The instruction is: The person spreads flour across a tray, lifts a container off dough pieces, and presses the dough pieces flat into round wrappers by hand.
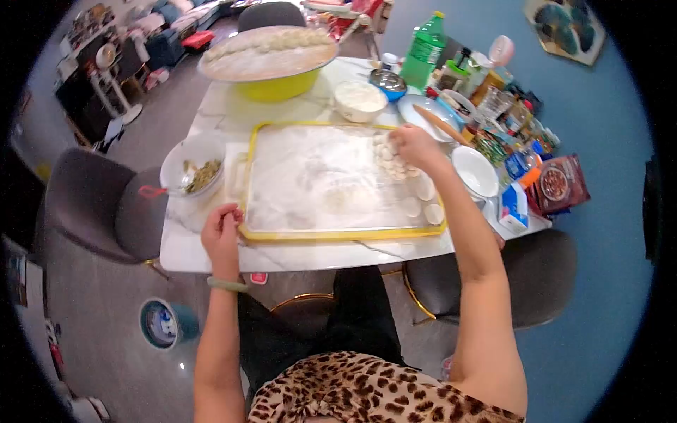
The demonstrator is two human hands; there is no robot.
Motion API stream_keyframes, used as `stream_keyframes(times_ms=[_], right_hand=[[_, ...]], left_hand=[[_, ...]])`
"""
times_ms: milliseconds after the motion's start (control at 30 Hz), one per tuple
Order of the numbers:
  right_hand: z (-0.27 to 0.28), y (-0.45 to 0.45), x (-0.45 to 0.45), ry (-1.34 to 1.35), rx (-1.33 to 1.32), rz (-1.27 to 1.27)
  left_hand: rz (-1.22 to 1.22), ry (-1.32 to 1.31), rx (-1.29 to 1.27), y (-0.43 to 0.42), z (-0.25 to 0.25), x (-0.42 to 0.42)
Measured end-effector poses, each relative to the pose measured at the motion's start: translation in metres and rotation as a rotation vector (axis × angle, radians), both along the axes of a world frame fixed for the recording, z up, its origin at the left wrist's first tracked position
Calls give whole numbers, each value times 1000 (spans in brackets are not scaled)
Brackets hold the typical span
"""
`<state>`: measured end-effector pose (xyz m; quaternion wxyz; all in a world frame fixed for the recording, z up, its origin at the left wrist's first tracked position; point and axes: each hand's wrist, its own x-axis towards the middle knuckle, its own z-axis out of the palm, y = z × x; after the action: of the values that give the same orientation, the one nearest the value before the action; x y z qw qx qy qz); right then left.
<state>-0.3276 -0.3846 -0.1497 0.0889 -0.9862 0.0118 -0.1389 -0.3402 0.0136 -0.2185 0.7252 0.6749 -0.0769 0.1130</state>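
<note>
A flour-dusted board with a yellow rim (pixel 303 190) lies on the table before me. My right hand (pixel 417 148) reaches to its far right part, fingers pinched down on the small dough pieces (pixel 389 156) gathered there. The fingertips partly hide what they grip. Several flat dough rounds (pixel 433 213) lie nearer the front right corner. My left hand (pixel 223 224) is at the board's front left corner with its fingers curled together; whether anything is in them is hidden. Beyond it stands a white bowl (pixel 169 169) of greenish filling with a red-handled utensil.
A wide round tray (pixel 218 65) of dumplings rests on a yellow-green basin (pixel 278 88). Behind the board are a bowl of flour (pixel 360 102), a rolling pin (pixel 441 123) across a plate, and a green bottle (pixel 424 53). A white bowl (pixel 474 173) and crowded jars stand right.
</note>
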Motion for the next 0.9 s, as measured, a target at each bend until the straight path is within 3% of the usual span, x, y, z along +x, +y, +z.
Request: stream_keyframes(times_ms=[200,267,367,467,533,667,733,767,833,900], right_hand=[[-13,-6,13,-227,60,-17],[-2,39,12,-195,385,94],[-4,143,2,-14,503,383],[-22,190,3,11,424,530],[-29,198,7,-35,135,540],[-21,197,9,-96,94,496],[-16,201,18,-202,243,535],[-23,206,20,-199,244,529],[-38,226,25,-146,-80,491],[-40,235,18,11,-103,506]], left_hand=[[-10,-10,-12,0,-4,4],[-15,-3,-20,1,-5,5],[-36,-20,-48,0,-4,5],[-27,-8,-45,1,-2,2],[-26,-24,-41,1,-3,2],[-38,-30,-71,1,-8,4],[-50,-18,-82,1,-4,4],[-48,-14,-65,1,-4,4],[-51,-7,-47,1,-1,4],[-36,12,-25,3,-1,3]])
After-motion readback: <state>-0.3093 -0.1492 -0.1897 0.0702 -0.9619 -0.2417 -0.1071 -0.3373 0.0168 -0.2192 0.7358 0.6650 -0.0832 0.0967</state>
